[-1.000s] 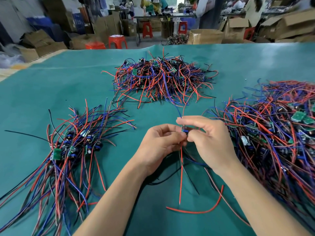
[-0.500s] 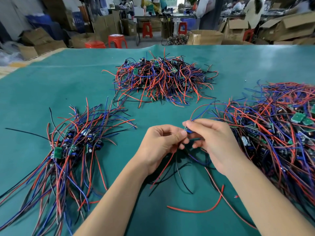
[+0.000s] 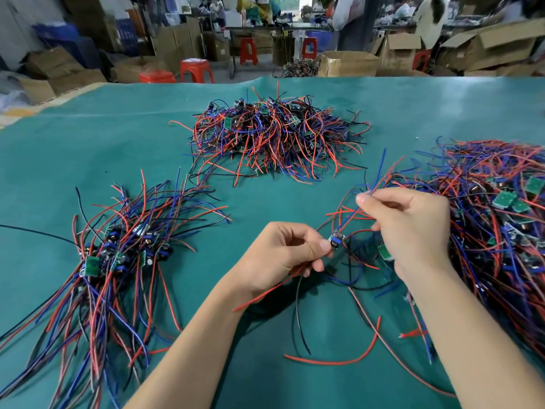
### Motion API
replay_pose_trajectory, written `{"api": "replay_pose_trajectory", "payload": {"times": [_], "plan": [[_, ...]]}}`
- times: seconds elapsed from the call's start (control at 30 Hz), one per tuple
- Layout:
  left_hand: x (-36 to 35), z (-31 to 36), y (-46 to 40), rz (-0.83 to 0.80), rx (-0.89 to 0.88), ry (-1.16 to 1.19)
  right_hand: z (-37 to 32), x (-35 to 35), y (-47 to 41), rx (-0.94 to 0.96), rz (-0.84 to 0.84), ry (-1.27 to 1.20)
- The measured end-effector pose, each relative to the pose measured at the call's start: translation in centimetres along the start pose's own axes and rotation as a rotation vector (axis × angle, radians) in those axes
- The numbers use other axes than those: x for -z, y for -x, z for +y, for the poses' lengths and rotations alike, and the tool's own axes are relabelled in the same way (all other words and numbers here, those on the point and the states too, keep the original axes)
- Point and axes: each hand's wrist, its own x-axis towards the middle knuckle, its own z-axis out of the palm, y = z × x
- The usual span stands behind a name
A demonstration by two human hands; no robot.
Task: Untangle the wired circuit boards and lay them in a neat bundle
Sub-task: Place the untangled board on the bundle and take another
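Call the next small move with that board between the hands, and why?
Probably draw the right hand further up and away, sliding along the wires it pinches. The left hand pins the board, and those wires run from it toward the tangled right pile, not yet straight enough for the left bundle.

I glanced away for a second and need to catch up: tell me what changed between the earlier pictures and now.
The right hand moved up and to the right, away from the left hand, drawing blue and red wires out from the small blue circuit board. The left hand kept its pinch at the board. The combed bundle at left and the tangled far pile stayed put.
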Motion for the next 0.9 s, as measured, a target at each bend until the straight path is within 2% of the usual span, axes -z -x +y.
{"api": "replay_pose_trajectory", "payload": {"times": [0.23, 0.3, 0.4, 0.43, 0.47, 0.57, 0.63, 0.73, 0.9], "plan": [[-0.2, 0.0, 0.0, -0.010, 0.008, -0.024, 1.0, 2.4, -1.9, 0.027, 0.312, -0.056], [-0.2, 0.1, 0.0, 0.033, 0.011, -0.021, 1.3, 3.3, -2.5, 0.005, 0.442, -0.119], [-0.3, 0.1, -0.1, 0.160, -0.006, 0.120, 1.5, 3.2, -2.7, 0.017, 0.551, -0.023], [-0.3, 0.1, -0.2, 0.194, -0.013, 0.185, 1.3, 2.5, -2.3, 0.035, 0.496, -0.019], [-0.3, 0.1, -0.2, 0.216, -0.016, 0.235, 1.1, 1.5, -1.6, 0.049, 0.368, -0.024], [-0.3, 0.1, -0.2, 0.213, -0.012, 0.254, 0.2, -1.8, 1.5, 0.069, -0.212, 0.063], [-0.2, 0.2, -0.1, 0.180, -0.015, 0.199, -0.2, -3.0, 2.8, 0.111, -0.408, 0.069], [-0.1, 0.1, -0.1, 0.157, -0.014, 0.120, -0.2, -2.7, 2.8, 0.150, -0.418, 0.022], [0.0, 0.3, 0.2, 0.009, 0.008, 0.082, -0.3, -1.8, 1.7, 0.176, -0.226, 0.026]]}}
